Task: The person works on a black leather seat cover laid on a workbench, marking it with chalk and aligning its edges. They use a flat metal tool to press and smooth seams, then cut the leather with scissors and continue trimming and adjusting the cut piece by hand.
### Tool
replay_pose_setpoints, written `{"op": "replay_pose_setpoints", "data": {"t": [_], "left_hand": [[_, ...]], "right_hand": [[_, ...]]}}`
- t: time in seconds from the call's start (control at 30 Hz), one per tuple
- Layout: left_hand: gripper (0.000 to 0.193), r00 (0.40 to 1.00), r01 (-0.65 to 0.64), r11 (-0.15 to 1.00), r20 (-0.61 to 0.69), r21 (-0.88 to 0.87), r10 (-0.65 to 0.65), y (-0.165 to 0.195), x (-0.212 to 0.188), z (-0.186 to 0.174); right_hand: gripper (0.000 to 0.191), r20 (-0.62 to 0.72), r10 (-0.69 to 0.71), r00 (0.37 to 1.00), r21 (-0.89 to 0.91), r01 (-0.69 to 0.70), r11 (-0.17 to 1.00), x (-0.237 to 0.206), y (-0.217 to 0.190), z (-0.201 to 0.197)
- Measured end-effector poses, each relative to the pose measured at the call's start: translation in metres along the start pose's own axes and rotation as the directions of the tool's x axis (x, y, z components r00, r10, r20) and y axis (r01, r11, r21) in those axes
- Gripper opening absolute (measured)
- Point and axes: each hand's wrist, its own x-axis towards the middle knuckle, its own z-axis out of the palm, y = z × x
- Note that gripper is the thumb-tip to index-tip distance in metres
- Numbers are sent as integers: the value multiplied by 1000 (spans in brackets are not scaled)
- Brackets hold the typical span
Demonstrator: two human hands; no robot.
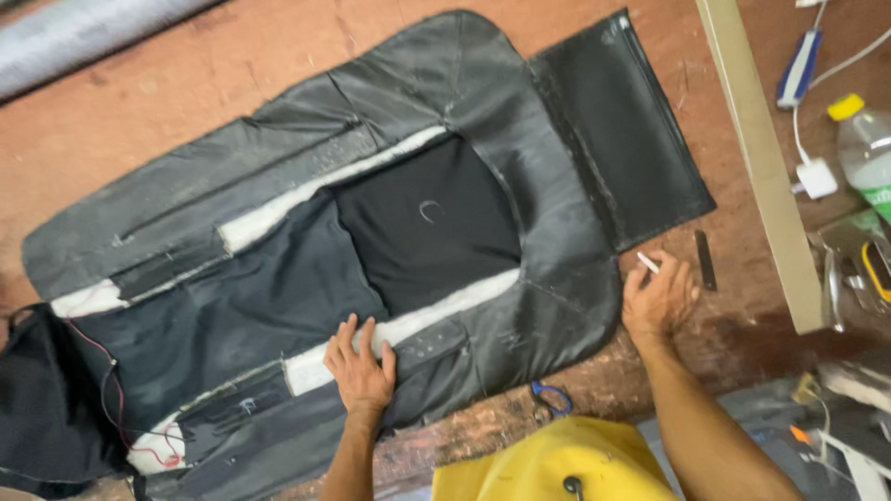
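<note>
Left hand [360, 367] lies flat, fingers spread wide, pressing on the near edge of a large dark seat cover [371, 232] that is spread inside-out across the reddish wooden tabletop [186, 83]. Nothing is gripped in it; the palm simply pins the fabric beside a white foam strip [418, 320].

The cover fills most of the tabletop, its grey backing and black centre panel facing up, with a second white strip [306, 199] running along the far seam. A separate black flap [622, 130] lies touching its right end. As far as can be judged, the panels are already joined and laid out flat, while loose red and white threads [111, 390] at the left end suggest stitching there is unfinished.

Right hand [661, 299] rests on the bare tabletop just beyond the cover's right edge, fingers curled around a small white stick [648, 263], possibly chalk, though it is too small to be sure. A short dark strip [706, 260] lies just beside it. Blue-handled scissors [551, 397] sit near the tabletop's front edge, between the two arms. A pale wooden rail [761, 158] stands to the right, with a plastic bottle [863, 148] and a white charger [817, 176] beyond it.
</note>
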Motion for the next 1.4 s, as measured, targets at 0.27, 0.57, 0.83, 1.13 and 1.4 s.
{"op": "replay_pose_setpoints", "data": {"t": [0.27,0.57,0.83,1.13,1.4], "left_hand": [[46,1000,-3,1000,-3,11,3,1,-3,5],[47,1000,-18,1000,6,4,18,-1,-5,6],[48,999,1,1000,32,3,-1,-5,-8,7],[46,999,13,1000,43,-6,-13,-5,-8,7],[47,1000,6,1000,26,-4,-6,-3,-6,7]], "right_hand": [[24,-6,-28,1000,32,28,999,0,3,-2],[24,19,-9,1000,53,8,999,-4,6,1],[24,23,-18,1000,6,18,1000,-10,9,7],[25,48,1,999,-7,-1,1000,-9,9,7],[24,22,-11,1000,16,11,1000,-6,8,6]]}}
